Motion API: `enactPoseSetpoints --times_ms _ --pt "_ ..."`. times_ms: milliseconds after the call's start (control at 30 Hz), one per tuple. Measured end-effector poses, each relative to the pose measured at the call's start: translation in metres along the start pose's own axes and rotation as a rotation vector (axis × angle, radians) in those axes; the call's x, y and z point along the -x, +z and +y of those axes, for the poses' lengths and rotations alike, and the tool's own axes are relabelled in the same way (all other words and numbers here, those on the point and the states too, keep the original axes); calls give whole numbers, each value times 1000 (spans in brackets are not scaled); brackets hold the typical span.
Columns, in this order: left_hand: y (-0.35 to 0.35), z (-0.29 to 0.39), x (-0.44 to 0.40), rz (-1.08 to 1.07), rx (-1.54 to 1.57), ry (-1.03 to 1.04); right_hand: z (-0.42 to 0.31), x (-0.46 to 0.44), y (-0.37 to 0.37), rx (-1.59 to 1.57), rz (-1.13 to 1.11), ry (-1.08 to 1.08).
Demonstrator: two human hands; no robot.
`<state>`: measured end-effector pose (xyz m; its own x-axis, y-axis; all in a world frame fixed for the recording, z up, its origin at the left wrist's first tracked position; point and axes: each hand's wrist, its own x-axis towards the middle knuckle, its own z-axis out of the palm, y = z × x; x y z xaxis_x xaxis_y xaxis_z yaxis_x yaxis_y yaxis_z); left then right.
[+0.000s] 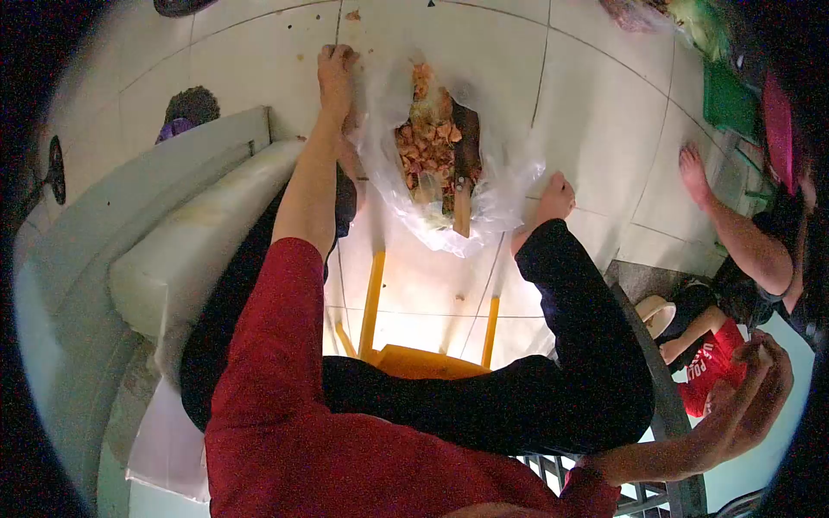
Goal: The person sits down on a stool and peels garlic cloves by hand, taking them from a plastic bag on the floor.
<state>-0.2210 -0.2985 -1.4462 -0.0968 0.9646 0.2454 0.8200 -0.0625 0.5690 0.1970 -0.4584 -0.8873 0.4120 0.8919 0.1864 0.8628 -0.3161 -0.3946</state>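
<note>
A clear plastic bag (pixel 380 147) lies spread on the tiled floor between my feet. Inside it is a heap of orange-brown chopped pieces (pixel 423 151). Across its right side rests what looks like a cleaver (pixel 466 142), dark-bladed, with a wooden handle. My left hand (pixel 335 76) reaches down to the floor just left of the bag, its fingers curled against the tile. Anything under those fingertips is hidden. Off to the right, my right hand (pixel 760 380) is raised, away from the bag, with fingers pressed together; what they hold, if anything, cannot be made out.
Small scraps (pixel 352 15) dot the floor near my left hand. A yellow stool (pixel 423 361) stands below me. At left lies a white roll (pixel 199 224) beside a grey ledge (pixel 129 216). To the right are another person's arm (pixel 764 250), a person in red (pixel 717 367) and a green basket (pixel 730 99).
</note>
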Motion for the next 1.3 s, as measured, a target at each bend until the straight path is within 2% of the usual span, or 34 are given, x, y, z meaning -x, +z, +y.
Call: enactPoseSetpoints --times_ms 100,167,200,267,300,367,400,467,500,567,600,700,733,800,867,933,967,1067,1133,1200,1267,1300 --pt "-7 0 -7 -61 155 10 -3 0 -1 -4 29 6" --pt "-12 4 -30 -105 213 -298 -5 2 -3 -9 46 10" --pt "-14 4 -45 -94 216 -293 -6 1 -2 -14 47 8" --pt "-2 -13 -71 -110 117 -155 -5 2 -5 -75 7 -48" --pt "12 -20 -82 -109 121 -157 -5 2 -4 5 -10 -28" --pt "36 -31 -92 3 -220 186 -4 0 -4 91 -32 -7" --pt "39 -36 -90 0 -216 185 -1 -1 -6 51 -65 -48" --pt "35 -30 -87 -150 -454 349 1 -1 -7 15 -97 -85" --pt "34 -24 -81 -158 -449 350 -1 1 -7 15 -28 -22" --pt "8 15 -76 -437 -521 133 1 1 -7 15 45 43" --pt "-3 29 -70 -472 -521 62 4 1 -8 -36 40 25" --pt "-34 75 -21 -330 -373 -45 -4 5 -7 -144 9 5" --pt "-48 93 -2 -343 -328 -80 -11 5 -2 -206 17 -101" --pt "-62 128 30 -572 -214 -104 -22 5 6 -287 9 -243" --pt "-54 168 55 -682 -178 19 -26 12 1 -368 -55 -274" --pt "-46 184 93 -350 -187 204 -27 15 3 -424 -95 -283" --pt "-64 203 95 -335 -185 214 -27 17 4 -461 -115 -315" --pt "-88 233 110 -476 7 96 -16 26 -2 -488 -145 -357" --pt "-35 177 103 -500 -203 215 -15 31 -1 -495 -161 -358" --pt "-81 197 73 -565 -134 405 -11 30 4 -506 -177 -381" --pt "-139 224 46 -674 -69 464 -14 36 2 -490 -187 -433" --pt "-173 247 32 -766 -65 373 -15 37 1 -574 -187 -444"
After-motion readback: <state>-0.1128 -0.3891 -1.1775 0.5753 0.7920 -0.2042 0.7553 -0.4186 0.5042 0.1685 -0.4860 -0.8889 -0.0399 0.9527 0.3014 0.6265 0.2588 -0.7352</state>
